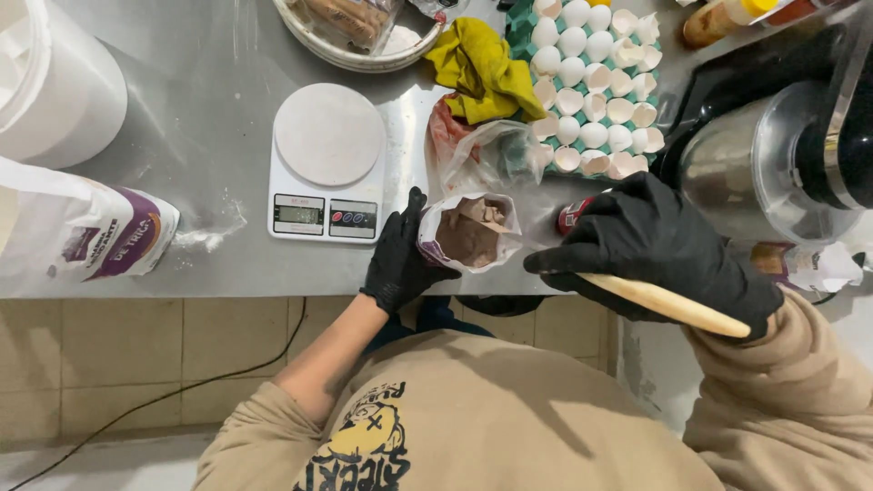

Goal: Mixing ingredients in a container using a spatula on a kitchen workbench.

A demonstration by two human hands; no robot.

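Observation:
My left hand (400, 257), in a black glove, holds the side of a small open bag of brown powder (469, 235) at the front edge of the steel counter (209, 118). My right hand (651, 244), also in a black glove, grips a pale wooden handle (664, 303) that points to the right. A small red-capped item (574, 215) sits half hidden behind the right hand's fingers.
A white kitchen scale (327, 164) stands left of the bag. Behind lie a crumpled plastic bag (491, 155), a yellow cloth (482, 68) and a green egg tray (596, 86) with eggs and shells. A flour sack (82, 232), white bucket (55, 82), and mixer bowl (755, 164) flank them.

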